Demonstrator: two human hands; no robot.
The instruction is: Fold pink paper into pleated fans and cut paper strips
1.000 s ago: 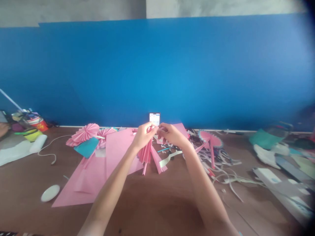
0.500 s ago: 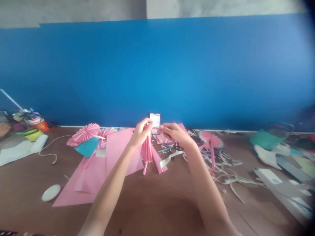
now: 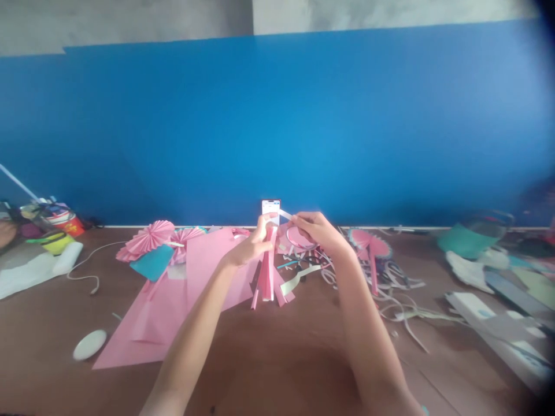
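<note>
My left hand (image 3: 249, 249) is closed on a pleated pink paper (image 3: 267, 274), whose folds hang down from the fingers in a narrow bundle. A pale edge runs along the paper's side facing me. Just to the right, my right hand (image 3: 319, 232) pinches a thin white strip (image 3: 285, 214) that points up and left toward the left hand. Whether the strip still touches the paper I cannot tell. Behind both hands a phone (image 3: 271, 204) with a lit screen leans upright against the blue partition. Other pink paper pieces (image 3: 284, 297) lie under the bundle.
Pink sheets (image 3: 160, 323) and folded pink fans (image 3: 151, 238) lie on the left with a teal piece (image 3: 151, 263). A white oval object (image 3: 89, 345) sits nearer. On the right are another pink fan (image 3: 370, 245), tangled white strips (image 3: 407, 318) and a grey board (image 3: 498, 335).
The left hand has turned, bringing the pleated paper's narrow side into view and slightly right. The right hand has moved up a little, and the white strip now shows between the hands.
</note>
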